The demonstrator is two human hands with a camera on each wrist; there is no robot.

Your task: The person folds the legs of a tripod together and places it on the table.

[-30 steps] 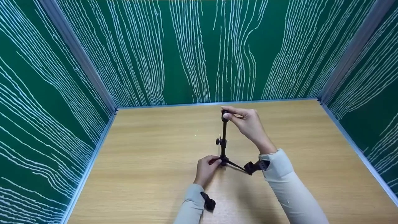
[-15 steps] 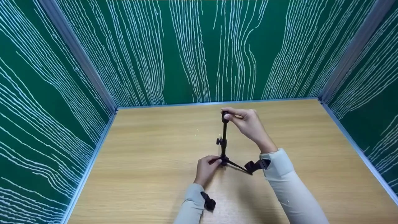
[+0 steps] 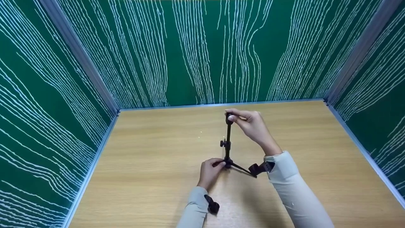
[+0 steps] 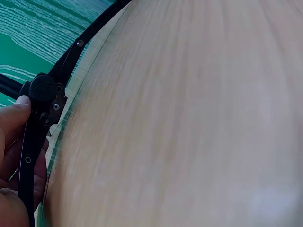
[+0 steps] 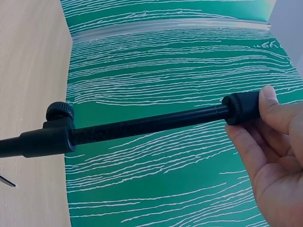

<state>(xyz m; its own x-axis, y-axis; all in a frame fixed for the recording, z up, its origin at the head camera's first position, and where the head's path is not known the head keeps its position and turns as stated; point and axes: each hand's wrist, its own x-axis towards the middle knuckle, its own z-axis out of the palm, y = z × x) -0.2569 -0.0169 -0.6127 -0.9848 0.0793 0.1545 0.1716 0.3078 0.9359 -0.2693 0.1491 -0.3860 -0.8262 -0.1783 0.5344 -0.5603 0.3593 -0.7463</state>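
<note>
A black stand (image 3: pixel 228 134) is held upright over the table, with a knob (image 3: pixel 222 143) partway along its pole. My right hand (image 3: pixel 253 126) pinches its top end between thumb and fingers; the right wrist view shows that black end piece (image 5: pixel 247 107) in the hand (image 5: pixel 279 146). My left hand (image 3: pixel 210 172) grips the base at its left side. In the left wrist view the hand (image 4: pixel 14 161) has its thumb by the round hub (image 4: pixel 42 88) and fingers behind a flat leg (image 4: pixel 28 161). Another leg (image 3: pixel 242 169) slants out to the right.
The wooden table (image 3: pixel 142 177) is bordered by green walls (image 3: pixel 183 63) with white wavy lines, at the back and both sides. Black wrist devices (image 3: pixel 213 207) are strapped to both sleeves (image 3: pixel 292 186). Tiny light specks lie on the table left of the pole.
</note>
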